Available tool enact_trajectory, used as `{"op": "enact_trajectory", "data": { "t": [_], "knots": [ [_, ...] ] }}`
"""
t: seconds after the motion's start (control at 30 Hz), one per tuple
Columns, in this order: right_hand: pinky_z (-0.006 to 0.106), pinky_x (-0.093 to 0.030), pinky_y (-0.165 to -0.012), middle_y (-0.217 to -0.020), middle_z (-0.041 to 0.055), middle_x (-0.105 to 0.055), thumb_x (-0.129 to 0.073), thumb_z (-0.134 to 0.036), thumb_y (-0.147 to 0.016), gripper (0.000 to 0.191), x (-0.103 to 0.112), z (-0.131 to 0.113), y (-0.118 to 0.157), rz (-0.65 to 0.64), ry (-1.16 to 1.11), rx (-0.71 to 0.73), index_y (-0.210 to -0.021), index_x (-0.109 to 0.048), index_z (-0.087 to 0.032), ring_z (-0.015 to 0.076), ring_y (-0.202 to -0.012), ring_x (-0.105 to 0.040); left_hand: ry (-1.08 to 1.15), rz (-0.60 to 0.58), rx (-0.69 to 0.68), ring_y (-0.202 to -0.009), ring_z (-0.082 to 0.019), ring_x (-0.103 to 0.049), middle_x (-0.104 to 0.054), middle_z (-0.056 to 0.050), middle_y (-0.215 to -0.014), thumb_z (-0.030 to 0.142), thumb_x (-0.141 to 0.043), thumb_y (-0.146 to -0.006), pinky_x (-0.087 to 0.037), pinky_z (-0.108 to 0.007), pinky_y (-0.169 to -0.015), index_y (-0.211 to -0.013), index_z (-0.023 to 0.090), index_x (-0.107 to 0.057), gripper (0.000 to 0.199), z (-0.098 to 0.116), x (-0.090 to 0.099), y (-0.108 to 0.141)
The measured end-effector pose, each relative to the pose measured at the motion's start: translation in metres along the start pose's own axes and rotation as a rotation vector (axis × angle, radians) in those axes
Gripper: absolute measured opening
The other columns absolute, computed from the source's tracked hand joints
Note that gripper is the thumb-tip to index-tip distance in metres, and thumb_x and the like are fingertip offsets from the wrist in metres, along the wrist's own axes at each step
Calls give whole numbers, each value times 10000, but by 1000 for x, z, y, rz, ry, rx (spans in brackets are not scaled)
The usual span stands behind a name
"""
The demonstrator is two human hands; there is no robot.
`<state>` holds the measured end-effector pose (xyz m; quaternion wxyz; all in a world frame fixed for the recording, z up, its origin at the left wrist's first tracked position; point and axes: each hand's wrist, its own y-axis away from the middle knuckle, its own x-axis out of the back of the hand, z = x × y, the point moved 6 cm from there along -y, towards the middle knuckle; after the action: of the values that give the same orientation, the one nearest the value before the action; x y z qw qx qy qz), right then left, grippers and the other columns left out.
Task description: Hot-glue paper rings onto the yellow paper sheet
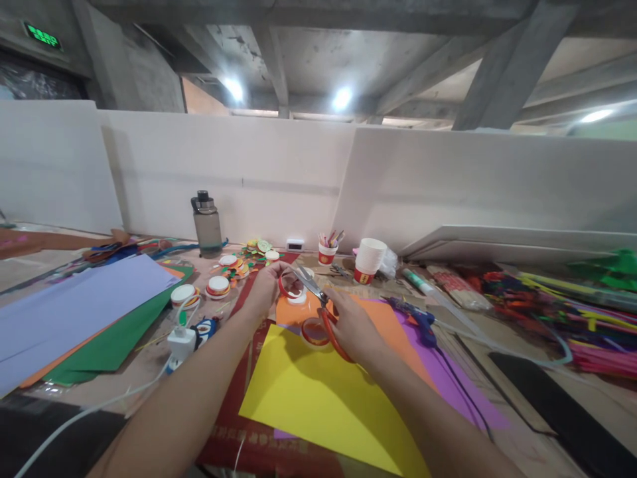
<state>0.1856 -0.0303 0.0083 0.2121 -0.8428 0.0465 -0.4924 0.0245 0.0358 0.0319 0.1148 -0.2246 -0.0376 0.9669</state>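
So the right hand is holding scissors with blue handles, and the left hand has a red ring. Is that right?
Not quite: in the head view, the handles are orange-red, not blue. The right hand does hold the scissors, and the left hand has a red ring.

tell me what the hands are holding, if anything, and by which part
The right hand holds scissors by the orange-red handles; the left hand holds a red ring by its edge, exact fingertip placement unclear.
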Motion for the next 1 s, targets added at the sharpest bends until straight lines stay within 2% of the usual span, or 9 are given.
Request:
{"op": "enact_trajectory", "data": {
  "t": [0.23,0.43,0.57,0.67,0.83,0.93,1.0],
  "knots": [
    [268,-383,-660,-964,87,-657,-559,-332,-888,278,4,-3,0,-28,34,3,-1135,-609,-213,190,-782,-579,0,-25,45,-566,-142,-631,-637,-2,-598,170,-821,-539,-480,-230,-534,-699,144,-602,273,-5,-2,0],
    [261,-376,-648,-913,74,-671,-559,-339,-890,291,1,2,1,-29,49,11,-1153,-597,-222,189,-758,-585,-30,-85,45,-495,-118,-580,-605,-2,-557,197,-798,-579,-440,-212,-475,-665,141,-603,221,-7,-2,-1],
    [267,-379,-645,-864,69,-673,-551,-426,-900,275,0,2,0,-46,35,26,-1066,-606,-214,199,-751,-595,-31,-107,49,-476,-113,-566,-592,-11,-535,270,-789,-623,-447,-213,-468,-618,145,-595,231,-9,1,-4],
    [262,-373,-629,-839,59,-676,-562,-457,-890,270,-1,2,0,-50,15,23,-1010,-599,-218,193,-721,-593,-32,-128,41,-482,-105,-570,-598,-2,-551,245,-831,-575,-459,-209,-488,-620,146,-574,279,-9,2,-6],
    [258,-363,-603,-817,55,-678,-568,-446,-881,262,-3,6,0,-50,-15,-17,-1008,-596,-219,187,-685,-588,6,-73,-68,-515,-90,-577,-608,44,-627,223,-869,-529,-473,-208,-527,-766,157,-574,384,-2,6,-7],
    [258,-367,-608,-814,55,-672,-537,-411,-894,240,-3,6,0,-55,-30,-8,-1017,-599,-214,184,-685,-585,-10,-48,-138,-536,-85,-580,-592,44,-612,237,-846,-583,-464,-193,-533,-729,155,-557,334,3,6,-5],
    [259,-376,-625,-833,55,-669,-548,-383,-888,239,-4,6,0,-53,-31,3,-1050,-605,-216,184,-706,-586,-12,-38,-118,-529,-91,-581,-583,38,-585,232,-825,-607,-451,-188,-516,-704,153,-555,297,3,4,-4]
  ]
}}
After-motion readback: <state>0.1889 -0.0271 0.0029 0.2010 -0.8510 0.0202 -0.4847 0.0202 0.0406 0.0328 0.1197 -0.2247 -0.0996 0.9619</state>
